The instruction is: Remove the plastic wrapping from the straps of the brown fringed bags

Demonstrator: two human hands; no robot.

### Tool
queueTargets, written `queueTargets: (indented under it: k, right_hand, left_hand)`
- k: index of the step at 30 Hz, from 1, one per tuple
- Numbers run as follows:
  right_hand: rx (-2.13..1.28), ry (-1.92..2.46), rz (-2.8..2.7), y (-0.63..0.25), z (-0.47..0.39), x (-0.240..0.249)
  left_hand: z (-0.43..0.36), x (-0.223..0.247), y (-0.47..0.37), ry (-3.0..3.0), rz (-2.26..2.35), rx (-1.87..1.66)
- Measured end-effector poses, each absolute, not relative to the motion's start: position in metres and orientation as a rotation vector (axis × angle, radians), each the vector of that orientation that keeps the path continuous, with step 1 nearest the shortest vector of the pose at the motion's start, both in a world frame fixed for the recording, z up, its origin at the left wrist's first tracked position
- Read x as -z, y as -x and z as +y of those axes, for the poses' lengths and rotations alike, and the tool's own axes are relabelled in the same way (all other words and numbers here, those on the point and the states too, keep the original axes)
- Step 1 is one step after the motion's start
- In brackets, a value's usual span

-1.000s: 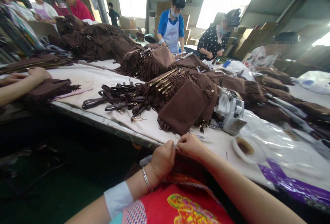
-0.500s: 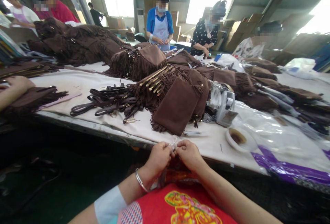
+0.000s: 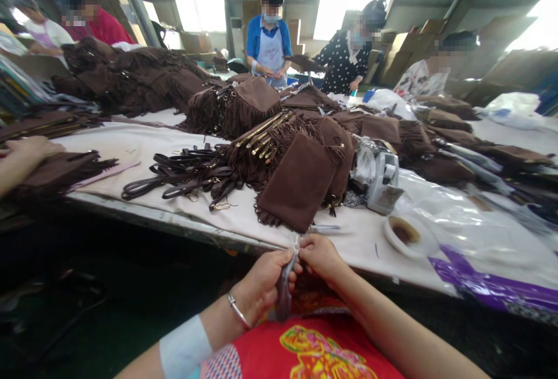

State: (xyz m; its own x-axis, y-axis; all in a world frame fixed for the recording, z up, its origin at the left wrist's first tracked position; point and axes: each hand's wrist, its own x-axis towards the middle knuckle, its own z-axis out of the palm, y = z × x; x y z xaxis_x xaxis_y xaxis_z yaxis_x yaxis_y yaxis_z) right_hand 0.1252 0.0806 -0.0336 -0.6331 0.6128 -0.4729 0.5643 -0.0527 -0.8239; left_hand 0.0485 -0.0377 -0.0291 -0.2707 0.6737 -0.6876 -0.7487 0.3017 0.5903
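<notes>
My left hand [image 3: 264, 280] is closed around a gathered, translucent plastic bag [image 3: 285, 292] that hangs below it, just off the table's front edge. With fingertips pinched, my right hand [image 3: 321, 258] grips the upper end of the same plastic. Whether anything lies inside the plastic cannot be made out. Just beyond my hands, a flat brown fringed bag [image 3: 296, 184] leans on a heap of similar bags. A small silvery tool [image 3: 325, 229], its kind unclear, lies near its lower corner.
Dark brown straps [image 3: 187, 172] with metal clasps lie left of the bags. To the right are a tape dispenser [image 3: 383, 184], a white bowl [image 3: 403, 233] with brown residue and clear plastic sheeting [image 3: 462, 216]. Another person's arm [image 3: 26, 158] rests at far left; several co-workers stand across the table.
My left hand has turned and dropped slightly, so the plastic now shows hanging below it. My right hand stays near its place. Across the table, a co-worker in polka dots has lifted a brown piece.
</notes>
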Motion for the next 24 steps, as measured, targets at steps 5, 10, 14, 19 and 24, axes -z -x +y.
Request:
queueTargets:
  k: [5,10,14,19,24]
  right_hand:
    - [-1.614,1.294,-2.362,-0.136,0.085,0.038]
    - [-2.085,1.053,-1.932,-0.153,0.073,0.032]
    - [-2.355,1.131,-1.383,-0.16,0.067,0.033]
    - [-2.566,1.106,-0.939,-0.161,0.069,0.034]
    - [-2.833,1.0,-0.533,-0.156,0.066,0.03]
  left_hand:
    - [-0.04,0.024,-0.056,-0.233,1.577,-1.409]
    - [-0.042,0.017,-0.061,-0.726,1.929,-1.261]
    - [-0.05,0.01,-0.058,-1.263,2.074,-1.109]
    - [-0.048,0.02,-0.05,-0.648,1.789,-1.323]
    - [-0.035,0.03,-0.048,-0.108,1.16,-1.37]
